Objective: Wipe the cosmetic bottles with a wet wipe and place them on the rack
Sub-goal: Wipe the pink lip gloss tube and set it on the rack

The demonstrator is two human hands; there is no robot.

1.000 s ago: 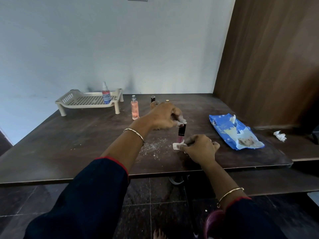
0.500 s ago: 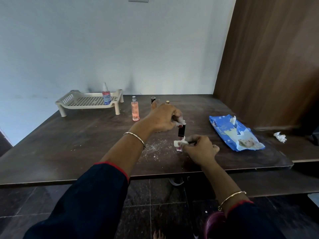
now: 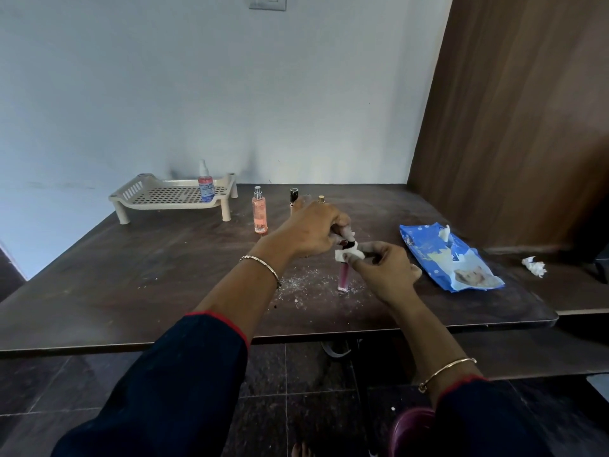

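Observation:
A slim pink lip-gloss tube (image 3: pixel 343 275) with a dark cap stands upright on the dark table (image 3: pixel 131 275). My left hand (image 3: pixel 313 229) grips its cap from above. My right hand (image 3: pixel 384 270) presses a small white wet wipe (image 3: pixel 349 254) against the tube just under the cap. A cream perforated rack (image 3: pixel 171 196) stands at the back left with a pink spray bottle (image 3: pixel 206 183) on it. Behind my left hand stand a peach spray bottle (image 3: pixel 259 211), a black-capped tube (image 3: pixel 294 196) and a gold-capped bottle (image 3: pixel 321 199), partly hidden.
A blue wet-wipe pack (image 3: pixel 451 258) lies open on the right side of the table. A crumpled used wipe (image 3: pixel 534 266) lies further right near the wooden wall panel. White crumbs are scattered on the table around the tube's base.
My right hand has slid the wipe up the tube, from its base to just under the cap. My left hand keeps its hold on the cap.

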